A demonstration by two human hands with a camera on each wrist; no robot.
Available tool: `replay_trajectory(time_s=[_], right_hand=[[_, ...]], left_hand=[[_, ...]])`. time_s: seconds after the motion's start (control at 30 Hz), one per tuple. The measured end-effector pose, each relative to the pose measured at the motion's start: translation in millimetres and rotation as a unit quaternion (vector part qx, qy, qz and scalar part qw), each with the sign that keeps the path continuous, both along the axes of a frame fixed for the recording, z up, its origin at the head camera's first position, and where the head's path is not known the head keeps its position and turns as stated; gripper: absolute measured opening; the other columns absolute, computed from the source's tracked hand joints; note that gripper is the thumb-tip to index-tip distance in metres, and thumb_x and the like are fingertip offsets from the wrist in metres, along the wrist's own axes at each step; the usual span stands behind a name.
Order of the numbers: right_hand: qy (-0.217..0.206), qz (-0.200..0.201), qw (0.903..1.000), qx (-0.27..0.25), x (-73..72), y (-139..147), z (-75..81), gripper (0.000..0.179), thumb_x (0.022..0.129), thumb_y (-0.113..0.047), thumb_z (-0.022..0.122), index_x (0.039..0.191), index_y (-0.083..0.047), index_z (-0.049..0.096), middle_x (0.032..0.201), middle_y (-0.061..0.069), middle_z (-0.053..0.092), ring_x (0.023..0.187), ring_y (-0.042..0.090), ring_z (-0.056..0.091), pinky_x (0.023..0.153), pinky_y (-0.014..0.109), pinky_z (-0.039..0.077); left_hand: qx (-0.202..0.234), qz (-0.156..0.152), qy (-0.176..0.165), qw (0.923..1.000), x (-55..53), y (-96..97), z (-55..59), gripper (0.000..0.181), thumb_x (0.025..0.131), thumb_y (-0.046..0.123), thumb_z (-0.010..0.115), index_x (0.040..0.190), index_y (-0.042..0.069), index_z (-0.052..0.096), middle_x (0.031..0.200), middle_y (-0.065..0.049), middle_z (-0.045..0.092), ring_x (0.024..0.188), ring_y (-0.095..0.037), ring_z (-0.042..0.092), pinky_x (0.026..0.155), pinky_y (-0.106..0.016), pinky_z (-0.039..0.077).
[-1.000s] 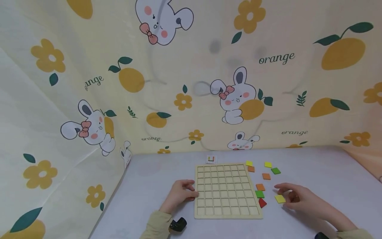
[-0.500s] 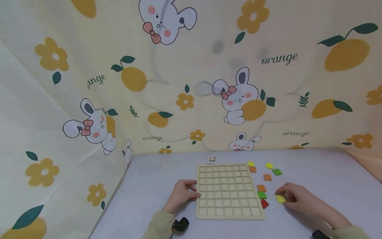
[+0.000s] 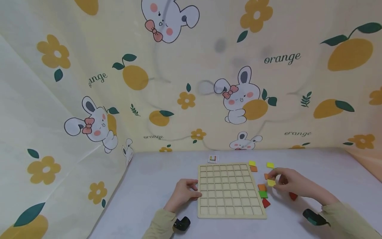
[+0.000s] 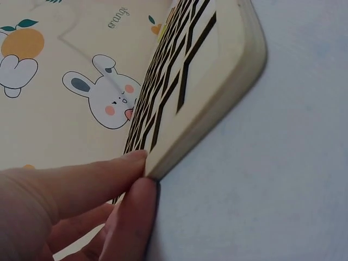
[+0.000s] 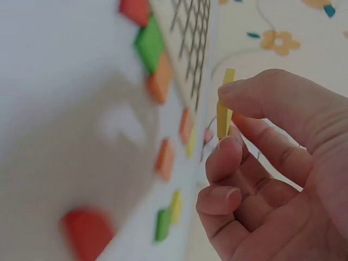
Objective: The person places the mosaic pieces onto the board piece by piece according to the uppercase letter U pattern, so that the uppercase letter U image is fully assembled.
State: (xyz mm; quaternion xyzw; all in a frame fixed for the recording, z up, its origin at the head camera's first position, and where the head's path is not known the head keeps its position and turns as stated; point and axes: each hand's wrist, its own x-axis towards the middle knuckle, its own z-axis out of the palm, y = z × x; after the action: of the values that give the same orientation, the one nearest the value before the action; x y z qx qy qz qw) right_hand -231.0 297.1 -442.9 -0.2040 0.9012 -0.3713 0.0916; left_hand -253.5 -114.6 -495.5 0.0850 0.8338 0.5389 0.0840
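A pale wooden grid board (image 3: 232,191) lies flat on the table. My left hand (image 3: 185,194) grips its left edge, and in the left wrist view the thumb (image 4: 92,182) lies on the rim with a fingertip against the side. Between thumb and fingers my right hand (image 3: 293,182) pinches a yellow square tile (image 3: 271,183), held above the table right of the board. The right wrist view shows this yellow tile (image 5: 224,106) nearly edge-on. Below the hand, an orange tile (image 3: 266,176) is partly covered, and a red tile (image 3: 293,196) shows under the palm.
Along the board's right side lie an orange tile (image 3: 262,187), a green tile (image 3: 263,194) and a red tile (image 3: 266,203). Farther back are yellow tiles (image 3: 270,165) and another orange one (image 3: 253,169). A small pattern card (image 3: 213,159) lies behind the board; a patterned cloth (image 3: 191,99) hangs beyond.
My right hand has lifted the yellow tile and carried it back and left, nearer the board, uncovering a red tile. The left hand keeps its grip on the board's edge.
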Motion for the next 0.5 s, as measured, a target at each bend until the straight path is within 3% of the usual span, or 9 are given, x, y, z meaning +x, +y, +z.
replay_trajectory(time_s=[0.17,0.33,0.5], right_hand=[[0.04,0.028,0.9988,0.007,-19.4,-28,9.8,0.029,0.082,-0.01,0.074,0.108,-0.009,0.061,0.091,0.001,0.056,0.073,0.015,0.05,0.057,0.022,0.045],[0.058,0.047,0.9973,0.001,-37.1,-60,5.0,0.026,0.083,-0.009,0.074,0.105,-0.013,0.062,0.091,-0.001,0.057,0.073,0.015,0.051,0.058,0.023,0.047],[0.068,0.09,0.9934,-0.019,-47.6,-92,-1.3,0.023,0.083,-0.007,0.073,0.103,-0.011,0.063,0.095,-0.001,0.059,0.072,0.013,0.053,0.061,0.023,0.049]], left_hand=[[0.009,0.004,-0.007,0.9999,-0.2,0.3,1.1,0.058,0.068,-0.009,0.08,0.122,-0.008,0.059,0.083,-0.008,0.06,0.057,-0.013,0.062,0.056,-0.026,0.058],[0.011,0.012,-0.016,0.9997,0.7,0.7,-0.9,0.058,0.069,-0.009,0.08,0.123,-0.007,0.059,0.083,-0.008,0.059,0.058,-0.013,0.062,0.056,-0.027,0.058],[0.023,0.021,-0.028,0.9991,0.7,0.1,-3.5,0.057,0.069,-0.009,0.079,0.122,-0.006,0.06,0.082,-0.008,0.06,0.057,-0.012,0.062,0.056,-0.028,0.058]])
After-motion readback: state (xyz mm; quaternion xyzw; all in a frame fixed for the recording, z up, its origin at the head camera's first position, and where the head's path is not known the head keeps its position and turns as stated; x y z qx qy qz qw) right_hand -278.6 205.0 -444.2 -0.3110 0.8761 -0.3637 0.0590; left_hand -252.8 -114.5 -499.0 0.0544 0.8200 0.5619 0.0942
